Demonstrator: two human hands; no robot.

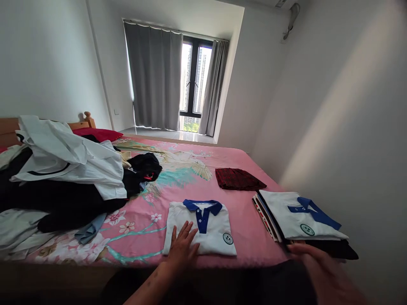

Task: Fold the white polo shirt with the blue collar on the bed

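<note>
A white polo shirt (211, 239) with a blue collar and a round green badge lies folded at the bed's front edge. My left hand (182, 245) rests on its left half, fingers spread and flat. To the right is a stack of folded clothes (265, 218), topped by another white polo shirt (282, 212) with a blue collar and the same badge. My right hand (321, 264) is at the stack's lower front edge, close to a black garment (337, 248). Motion blurs its fingers, so its grip is unclear.
A heap of loose clothes, with a white garment (73, 148) on top, covers the bed's left side. A dark red plaid garment (238, 179) lies folded beyond the stack. The pink flowered bedsheet (140, 224) spreads between them. A wall (359, 127) stands on the right.
</note>
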